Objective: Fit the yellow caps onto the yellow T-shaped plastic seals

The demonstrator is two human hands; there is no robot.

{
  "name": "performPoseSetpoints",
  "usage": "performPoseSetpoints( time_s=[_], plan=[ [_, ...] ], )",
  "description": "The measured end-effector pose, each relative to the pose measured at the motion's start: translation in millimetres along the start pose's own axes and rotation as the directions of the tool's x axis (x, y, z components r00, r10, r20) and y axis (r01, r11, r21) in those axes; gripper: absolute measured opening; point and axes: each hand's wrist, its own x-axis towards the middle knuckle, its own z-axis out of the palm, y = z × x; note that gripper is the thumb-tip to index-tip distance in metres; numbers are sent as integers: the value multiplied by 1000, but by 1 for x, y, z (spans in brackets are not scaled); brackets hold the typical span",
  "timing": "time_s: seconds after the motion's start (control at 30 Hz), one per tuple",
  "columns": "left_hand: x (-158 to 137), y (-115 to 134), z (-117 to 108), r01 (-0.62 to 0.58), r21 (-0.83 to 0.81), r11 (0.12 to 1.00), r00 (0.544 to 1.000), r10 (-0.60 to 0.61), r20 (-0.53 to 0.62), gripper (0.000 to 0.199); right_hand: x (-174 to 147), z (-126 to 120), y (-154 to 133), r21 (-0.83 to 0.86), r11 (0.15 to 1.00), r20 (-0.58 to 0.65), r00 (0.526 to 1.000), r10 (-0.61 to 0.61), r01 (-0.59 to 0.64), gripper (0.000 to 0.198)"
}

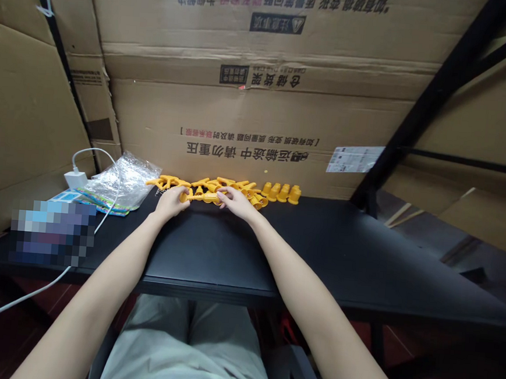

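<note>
My left hand point(173, 202) and my right hand point(238, 203) are raised a little over the far part of the black table, fingers closed. Between them lies a slim yellow plastic piece point(203, 197), roughly level, each hand gripping one end. Its exact kind is too small to make out. Just behind the hands is a spread of yellow plastic parts point(172, 181), some forked, some cup-shaped, partly hidden by my fingers. To the right of my right hand, several yellow cup-shaped parts point(282, 193) stand in a group.
The black table point(213, 250) meets a tall cardboard sheet point(259, 108) at the back. Clear plastic bags point(124, 179), a white charger point(75, 179) with its cable point(114, 202), and a blurred-out item point(52, 232) occupy the left. A black metal post point(421, 103) rises at right.
</note>
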Motion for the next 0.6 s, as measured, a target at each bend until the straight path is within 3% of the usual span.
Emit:
performPoseSetpoints(
  time_s=[0.2,0.33,0.6],
  plan=[
    [0,0,-2,12,-16,1000,1000,-12,7,25,-3,-5,-3,74,997,84,996,-35,29,41],
    [1,2,-3,-68,-23,997,997,67,-39,23,-3,-7,-7,98,995,91,996,18,-27,32],
    [0,3,-2,-110,-65,992,991,105,-79,24,-5,0,-18,114,977,38,983,177,-181,50]
  ],
)
